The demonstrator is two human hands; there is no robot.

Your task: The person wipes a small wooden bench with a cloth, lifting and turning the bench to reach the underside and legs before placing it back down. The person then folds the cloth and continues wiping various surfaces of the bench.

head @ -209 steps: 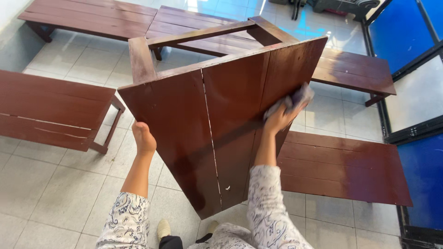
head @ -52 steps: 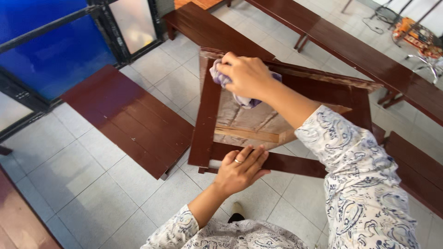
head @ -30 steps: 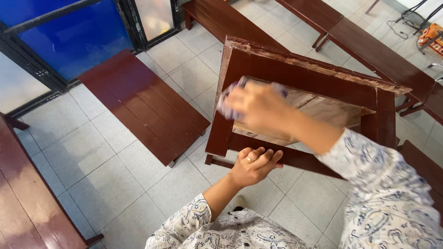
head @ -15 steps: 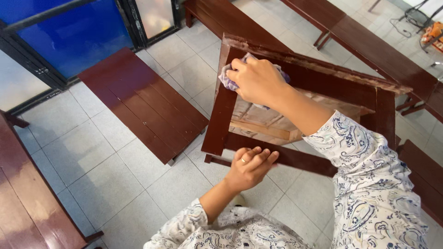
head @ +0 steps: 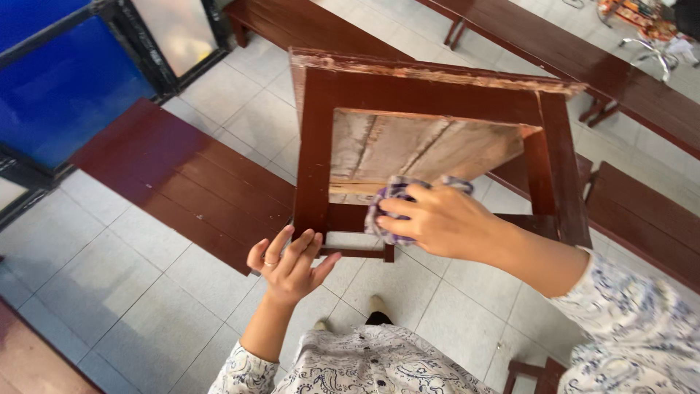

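Observation:
A dark red-brown wooden bench (head: 315,138) stands tipped on end in front of me, its pale bare underside facing me inside the painted frame. My right hand (head: 437,221) grips a crumpled purple-grey cloth (head: 384,206) and presses it against the lower crossbar of the frame. My left hand (head: 286,258) is off the wood, fingers spread, just below the bench's lower left corner and holding nothing. Patterned white-and-blue sleeves cover both my arms.
Another low bench (head: 175,181) lies flat on the tiled floor to the left. More dark benches (head: 576,58) run along the back and at the right (head: 642,219). Blue glass panels in black frames (head: 58,95) stand at the upper left. My feet show below the bench.
My right hand has carried the cloth from the frame's upper left corner down to the lower crossbar. My left hand has let go of that crossbar and opened.

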